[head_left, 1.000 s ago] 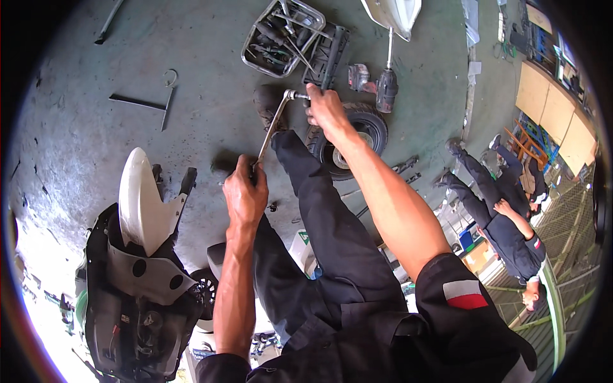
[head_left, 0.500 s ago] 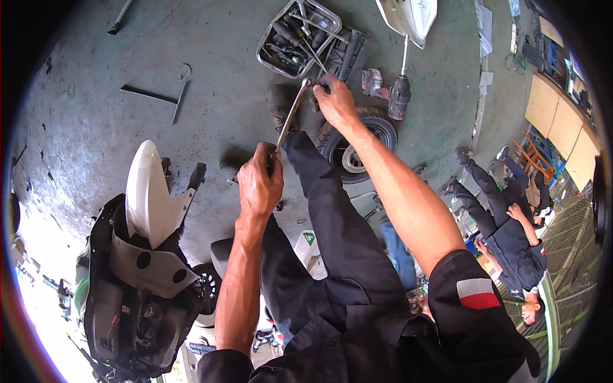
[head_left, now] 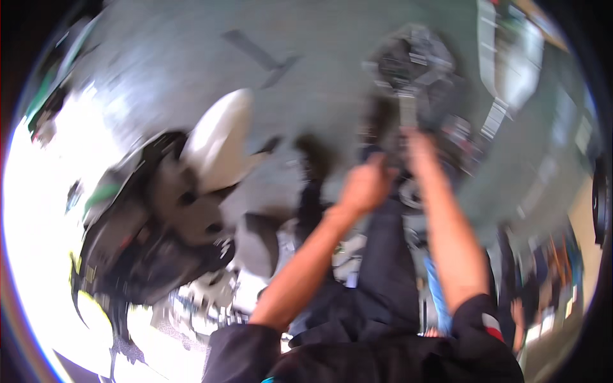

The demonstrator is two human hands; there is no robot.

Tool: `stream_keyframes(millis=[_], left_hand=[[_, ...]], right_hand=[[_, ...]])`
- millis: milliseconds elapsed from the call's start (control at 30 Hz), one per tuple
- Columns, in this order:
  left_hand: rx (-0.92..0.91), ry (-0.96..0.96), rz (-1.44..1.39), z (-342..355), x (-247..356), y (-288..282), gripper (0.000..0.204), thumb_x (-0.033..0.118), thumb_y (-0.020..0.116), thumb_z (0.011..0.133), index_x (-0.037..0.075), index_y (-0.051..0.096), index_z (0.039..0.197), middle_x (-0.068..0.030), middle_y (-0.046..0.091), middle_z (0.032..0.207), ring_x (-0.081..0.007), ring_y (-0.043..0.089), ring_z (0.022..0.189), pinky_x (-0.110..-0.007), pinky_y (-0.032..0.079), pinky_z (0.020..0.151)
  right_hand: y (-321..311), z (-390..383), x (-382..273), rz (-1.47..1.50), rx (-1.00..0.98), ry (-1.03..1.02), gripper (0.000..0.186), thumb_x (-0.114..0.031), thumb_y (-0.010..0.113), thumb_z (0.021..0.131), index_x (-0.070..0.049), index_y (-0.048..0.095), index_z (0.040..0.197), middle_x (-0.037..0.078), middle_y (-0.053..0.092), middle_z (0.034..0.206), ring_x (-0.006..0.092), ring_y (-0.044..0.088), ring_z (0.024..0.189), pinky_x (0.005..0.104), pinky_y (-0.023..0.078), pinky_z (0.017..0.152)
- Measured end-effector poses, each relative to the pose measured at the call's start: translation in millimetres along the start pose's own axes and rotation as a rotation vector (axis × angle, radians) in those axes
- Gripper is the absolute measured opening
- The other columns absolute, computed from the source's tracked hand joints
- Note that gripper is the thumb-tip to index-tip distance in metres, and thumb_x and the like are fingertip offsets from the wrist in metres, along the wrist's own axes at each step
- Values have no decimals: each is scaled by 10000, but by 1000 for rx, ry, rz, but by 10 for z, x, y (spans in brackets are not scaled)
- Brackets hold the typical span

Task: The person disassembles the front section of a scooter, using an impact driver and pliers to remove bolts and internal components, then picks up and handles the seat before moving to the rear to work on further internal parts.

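The whole view is smeared by motion. My left hand [head_left: 368, 186] is curled closed in front of my dark trousers [head_left: 386, 249]; what sits in its fingers cannot be made out. Farther out and to the right, my right hand [head_left: 417, 145] is stretched forward, its fingers blurred. A pale silvery bar [head_left: 407, 111] lies right at its fingertips, but whether they grip it is unclear. Just beyond is a blurred metal basket of tools [head_left: 415, 57] on the floor.
A partly stripped scooter body [head_left: 159, 217] with a white fender [head_left: 220, 137] stands at my left. A dark T-shaped tool [head_left: 258, 52] lies on the floor. A white panel [head_left: 520, 60] is at the far right; other people [head_left: 514, 287] are at the right edge.
My view has swung left, so everything sits farther right in the picture. The wrench, clear in my left hand before, is no longer distinct there. Both hands have come closer together sideways.
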State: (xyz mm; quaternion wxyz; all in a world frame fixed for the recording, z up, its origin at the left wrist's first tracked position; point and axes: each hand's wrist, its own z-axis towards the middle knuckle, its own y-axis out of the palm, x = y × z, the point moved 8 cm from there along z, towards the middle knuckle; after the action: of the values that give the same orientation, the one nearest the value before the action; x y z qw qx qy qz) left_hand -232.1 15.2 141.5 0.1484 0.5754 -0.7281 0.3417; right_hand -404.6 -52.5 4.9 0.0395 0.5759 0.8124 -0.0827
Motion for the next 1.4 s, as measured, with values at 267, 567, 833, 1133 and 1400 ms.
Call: stream_keyframes(millis=[267,567,833,1133,1400], left_hand=[[263,31,-18,-74,-376,-257,305,206,644,914,-24,553,1091,-255,665,820,-459,655,813,-555,515,734],[352,17,-161,-1103,-114,-1006,435,190,627,940,-44,527,1293,-290,636,1135,-462,631,1027,-531,522,878],[1069,-193,411,-4187,218,-3914,359,74,669,911,31,607,1262,-192,623,1204,-348,582,1167,-430,445,1021],[1317,-1391,436,-7479,-465,-4571,925,543,687,880,76,276,1564,-250,367,1539,-419,322,1451,-566,262,1170],[1286,-1202,455,-7989,-1806,-4386,1032,357,765,838,102,128,1610,-253,233,1613,-458,187,1504,-606,183,1202]], right_hand=[[-1443,2709,-646,-913,198,-385,324,-217,564,950,14,658,1157,179,719,1005,326,696,924,458,537,784],[-1959,1609,217,-1457,188,-879,381,-188,532,944,86,606,1198,303,651,1185,425,623,1162,472,471,1020],[-1523,-281,409,-863,101,-159,371,-89,581,894,66,632,1227,225,686,1169,336,649,1099,421,484,956],[-1065,-1969,-1276,-662,-17,-286,279,-263,477,1011,-119,522,1245,106,699,917,255,707,722,423,556,630],[-1012,-3274,-1787,-522,-68,-453,265,-239,448,1040,-69,570,1203,94,688,913,225,686,714,355,521,578]])
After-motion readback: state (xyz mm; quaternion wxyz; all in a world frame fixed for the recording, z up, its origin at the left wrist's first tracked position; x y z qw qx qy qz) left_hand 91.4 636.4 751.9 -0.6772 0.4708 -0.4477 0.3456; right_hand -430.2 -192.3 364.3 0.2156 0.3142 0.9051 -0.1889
